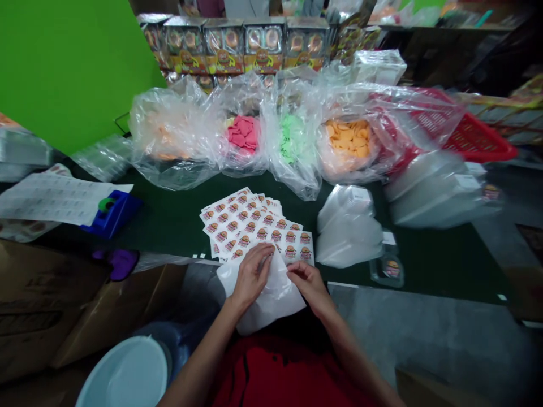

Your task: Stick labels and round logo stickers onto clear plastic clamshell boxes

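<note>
A glossy white sheet [278, 288], bent and hanging over the table's front edge, lies between my hands. My left hand [252, 274] is closed on its upper left part, fingertips meeting at the top. At the right side of the sheet, my right hand [311, 285] pinches with thumb and forefinger; whether a small sticker is in that pinch is too small to tell. Just beyond, several sheets of burger stickers [254, 223] lie fanned out and overlapping on the dark green table [178, 215].
Clear plastic bags hold pink pieces [244, 135], green pieces [292, 138] and orange pieces [348, 138]. Stacked clear packs [350, 229] stand at right, near a red basket [483, 138]. A blue tape dispenser [114, 212] sits left. Below is a pale basin [127, 373].
</note>
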`<state>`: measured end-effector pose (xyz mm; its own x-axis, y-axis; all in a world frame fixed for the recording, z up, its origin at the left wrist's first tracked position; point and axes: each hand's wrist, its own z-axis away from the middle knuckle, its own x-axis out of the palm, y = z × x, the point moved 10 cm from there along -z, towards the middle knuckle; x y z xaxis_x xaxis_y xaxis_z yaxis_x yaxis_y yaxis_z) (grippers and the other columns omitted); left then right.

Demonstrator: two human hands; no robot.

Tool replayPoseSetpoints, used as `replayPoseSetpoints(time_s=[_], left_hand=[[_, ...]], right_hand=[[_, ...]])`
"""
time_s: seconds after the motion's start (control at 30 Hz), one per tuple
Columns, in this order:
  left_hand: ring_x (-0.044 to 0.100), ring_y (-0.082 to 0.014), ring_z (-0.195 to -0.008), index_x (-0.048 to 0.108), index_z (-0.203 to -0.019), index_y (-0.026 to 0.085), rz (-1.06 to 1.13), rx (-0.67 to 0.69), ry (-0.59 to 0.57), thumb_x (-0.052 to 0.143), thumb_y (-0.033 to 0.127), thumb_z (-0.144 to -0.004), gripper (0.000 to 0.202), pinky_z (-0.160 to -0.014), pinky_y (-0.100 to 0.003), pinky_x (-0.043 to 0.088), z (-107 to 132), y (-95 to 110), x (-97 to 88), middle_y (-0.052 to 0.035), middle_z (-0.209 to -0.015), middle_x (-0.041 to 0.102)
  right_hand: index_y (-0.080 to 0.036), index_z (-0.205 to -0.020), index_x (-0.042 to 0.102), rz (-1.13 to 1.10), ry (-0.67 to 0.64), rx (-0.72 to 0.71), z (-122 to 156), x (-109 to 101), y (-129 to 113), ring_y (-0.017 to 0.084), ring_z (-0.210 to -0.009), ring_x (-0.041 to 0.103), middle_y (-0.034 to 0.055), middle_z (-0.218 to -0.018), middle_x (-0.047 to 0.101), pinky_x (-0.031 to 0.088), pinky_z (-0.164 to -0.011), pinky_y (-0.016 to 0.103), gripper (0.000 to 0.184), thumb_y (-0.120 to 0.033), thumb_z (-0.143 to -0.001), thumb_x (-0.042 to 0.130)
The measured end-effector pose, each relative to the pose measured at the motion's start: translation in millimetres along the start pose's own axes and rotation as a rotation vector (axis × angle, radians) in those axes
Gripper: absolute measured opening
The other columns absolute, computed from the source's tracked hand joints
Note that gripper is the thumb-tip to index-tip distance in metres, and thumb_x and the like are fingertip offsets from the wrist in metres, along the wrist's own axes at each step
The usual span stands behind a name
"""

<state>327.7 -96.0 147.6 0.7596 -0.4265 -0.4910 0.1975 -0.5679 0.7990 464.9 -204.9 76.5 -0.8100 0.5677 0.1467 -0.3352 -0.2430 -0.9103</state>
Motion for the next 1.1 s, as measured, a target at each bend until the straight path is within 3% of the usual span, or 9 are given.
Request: replayPoseSetpoints(time_s=[0.13, 0.27, 0.5, 0.7, 0.9, 1.1], left_hand=[[0.071, -0.0245, -0.122, 0.073, -0.12, 0.023, 0.091, -0.019, 0.008, 0.057, 0.024, -0.105, 0.022, -0.116, -0.052, 0.052, -4, -8, 13.7, -0.0098, -0.123, 0.077], [0.071, -0.0238, -0.118, 0.073, -0.114, 0.021, 0.118, -0.042, 0.034, 0.063, 0.027, -0.102, 0.016, -0.107, -0.047, 0.058, -5, -11, 9.8, -0.0114, -0.122, 0.075], [0.073, -0.0239, -0.112, 0.078, -0.11, 0.022, 0.087, -0.019, 0.05, 0.069, 0.031, -0.1, 0.016, -0.102, -0.046, 0.061, -9, -16, 3.6, -0.011, -0.117, 0.078], [0.074, -0.0221, -0.104, 0.078, -0.106, 0.023, 0.076, -0.014, 0.055, 0.062, 0.025, -0.104, 0.017, -0.095, -0.042, 0.063, -17, -8, 4.4, -0.0091, -0.11, 0.079], [0.075, -0.022, -0.103, 0.076, -0.104, 0.022, 0.061, -0.111, 0.053, 0.06, 0.027, -0.104, 0.017, -0.094, -0.039, 0.061, -21, -11, 3.5, -0.0082, -0.108, 0.079], [0.075, -0.0251, -0.113, 0.079, -0.113, 0.023, 0.112, -0.147, -0.007, 0.069, 0.03, -0.1, 0.018, -0.105, -0.046, 0.059, -13, -17, 12.0, -0.0093, -0.118, 0.08]], right_hand=[[-0.023, -0.086, 0.081, -0.01, -0.091, 0.006, -14, 20, -7, 0.021, -0.073, 0.065, 0.002, -0.081, 0.077, 0.047, -0.071, 0.032, 0.028, -0.046, -0.071, 0.084], [-0.022, -0.074, 0.08, 0.026, -0.132, -0.004, -32, 32, -13, 0.017, -0.063, 0.057, -0.0005, -0.068, 0.071, 0.041, -0.061, 0.028, 0.027, -0.048, -0.069, 0.083], [-0.025, -0.08, 0.082, 0.05, -0.132, -0.078, -32, 26, -19, 0.02, -0.076, 0.06, 0.0004, -0.081, 0.07, 0.046, -0.071, 0.03, 0.023, -0.047, -0.075, 0.081], [-0.025, -0.088, 0.084, 0.081, -0.149, -0.144, -30, 25, -28, 0.021, -0.082, 0.063, 0.001, -0.084, 0.072, 0.049, -0.08, 0.032, 0.021, -0.045, -0.081, 0.079], [-0.024, -0.094, 0.084, -0.022, -0.139, 0.002, -33, 27, -12, 0.018, -0.071, 0.061, 0.0006, -0.083, 0.074, 0.044, -0.07, 0.03, 0.028, -0.048, -0.08, 0.079], [-0.023, -0.08, 0.082, -0.021, -0.146, -0.056, -35, 26, -25, 0.016, -0.072, 0.058, -0.0007, -0.078, 0.066, 0.042, -0.067, 0.028, 0.025, -0.048, -0.077, 0.082]])
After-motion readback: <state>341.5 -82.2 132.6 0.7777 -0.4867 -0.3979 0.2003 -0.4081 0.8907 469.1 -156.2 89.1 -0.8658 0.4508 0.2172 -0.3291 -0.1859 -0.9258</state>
